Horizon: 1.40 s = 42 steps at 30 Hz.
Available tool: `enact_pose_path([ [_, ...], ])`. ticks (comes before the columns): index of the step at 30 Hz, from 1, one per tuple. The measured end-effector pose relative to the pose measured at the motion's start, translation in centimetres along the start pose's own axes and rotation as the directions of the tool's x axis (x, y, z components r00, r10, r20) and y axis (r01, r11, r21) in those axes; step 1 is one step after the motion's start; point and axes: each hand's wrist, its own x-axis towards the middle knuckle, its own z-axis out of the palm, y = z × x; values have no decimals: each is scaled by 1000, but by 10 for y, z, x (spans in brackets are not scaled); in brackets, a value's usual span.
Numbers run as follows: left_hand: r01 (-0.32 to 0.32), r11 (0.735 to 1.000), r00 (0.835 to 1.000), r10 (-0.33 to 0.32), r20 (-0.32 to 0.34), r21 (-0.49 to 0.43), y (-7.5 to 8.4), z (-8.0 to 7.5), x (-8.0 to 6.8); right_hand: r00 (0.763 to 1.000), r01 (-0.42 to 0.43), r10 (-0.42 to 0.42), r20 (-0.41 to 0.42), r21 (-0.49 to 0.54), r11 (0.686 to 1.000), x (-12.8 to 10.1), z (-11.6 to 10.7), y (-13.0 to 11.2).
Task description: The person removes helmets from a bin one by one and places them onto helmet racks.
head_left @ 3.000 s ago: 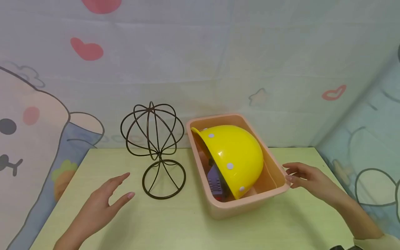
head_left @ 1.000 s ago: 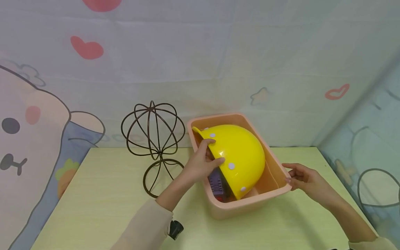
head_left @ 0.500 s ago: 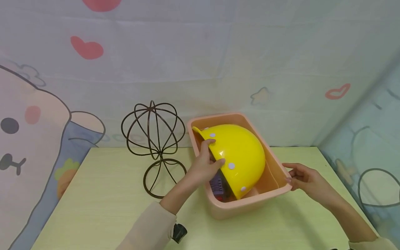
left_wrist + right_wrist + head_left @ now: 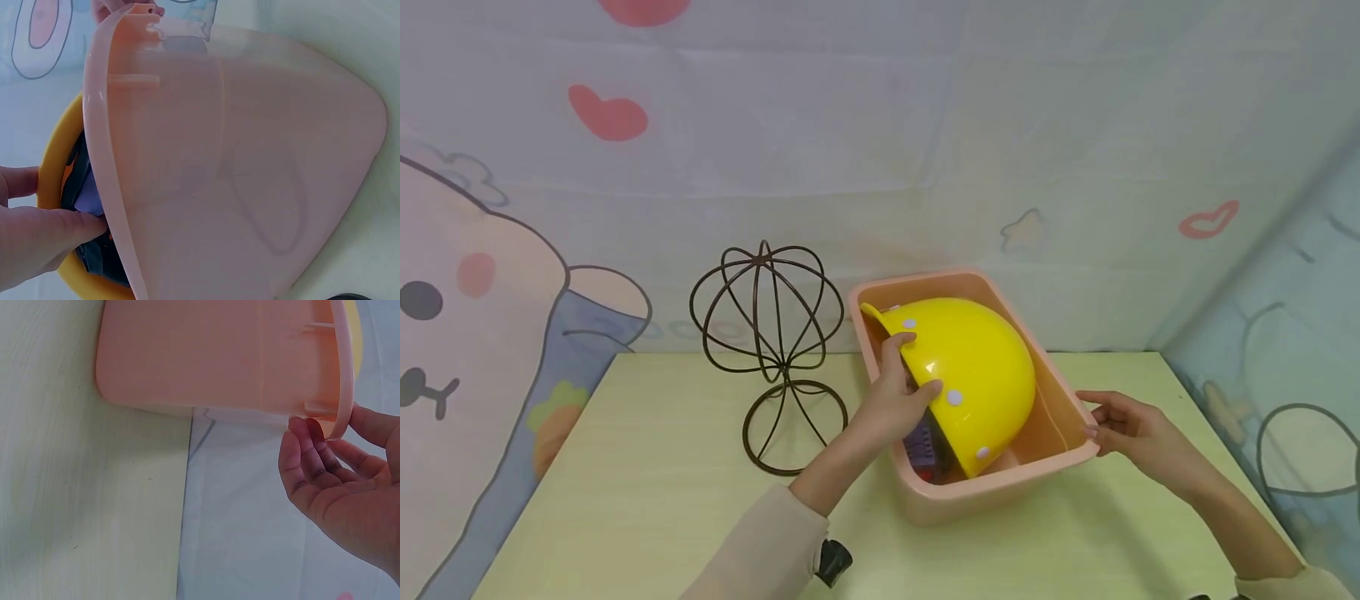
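Note:
A yellow helmet (image 4: 977, 375) with white dots lies tilted on its side in a pink plastic bin (image 4: 1015, 482). My left hand (image 4: 889, 402) pinches the helmet's edge, thumb and fingers on either side of it. In the left wrist view, the helmet's yellow rim (image 4: 57, 147) shows beside the thumb, with dark lining within. Something purple and ridged (image 4: 919, 447) sits under the open side of the helmet, partly hidden. At the bin's right corner, my right hand (image 4: 1138, 433) pinches the rim. The right wrist view shows thumb and fingers at that bin rim (image 4: 344, 381).
Left of the bin stands a dark wire stand (image 4: 760, 317) with a round cage top and ring base. All of it rests on a pale wooden table (image 4: 647, 500). A cloth backdrop (image 4: 865, 108) with printed figures rises behind and at the sides.
My left hand, earlier open in front of the wire stand, has moved right to the helmet and now grips its edge. The right hand stays at the bin's rim; the helmet has not visibly shifted.

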Motion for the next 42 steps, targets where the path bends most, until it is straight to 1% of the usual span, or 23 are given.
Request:
enact_pose_path([
  [5, 15, 997, 1000, -14, 10, -73, 3, 2, 0, 1000, -8, 8, -1, 4, 1000, 0, -1, 0],
  [12, 47, 983, 998, -41, 37, -176, 3, 3, 0, 1000, -12, 12, -1, 20, 1000, -1, -1, 1],
  [15, 47, 975, 999, -40, 36, -219, 2, 4, 0, 1000, -9, 9, 0, 25, 1000, -1, -1, 2],
  [18, 31, 964, 999, -23, 36, -265, 2, 5, 0, 1000, -9, 9, -4, 21, 1000, -2, -1, 3],
  [23, 5, 955, 1000, 3, 29, -298, 2, 5, -2, 1000, -12, 12, -8, 15, 1000, -2, 0, 3],
  [30, -3, 949, 1000, 8, 16, -315, 4, 5, -2, 1000, 7, -7, -16, 11, 1000, -2, 1, 3],
  [36, -10, 934, 1000, 18, 18, -358, 6, 4, -1, 1000, 3, -3, -24, -7, 1000, -1, 1, 2],
  [39, -20, 926, 999, 31, 24, -377, 8, 3, -1, 1000, -6, 5, -29, -16, 1000, -2, 1, 1],
  [42, -36, 913, 998, 51, 26, -407, 13, -2, -3, 1000, -7, 6, -30, -22, 1000, -2, 2, 0],
])
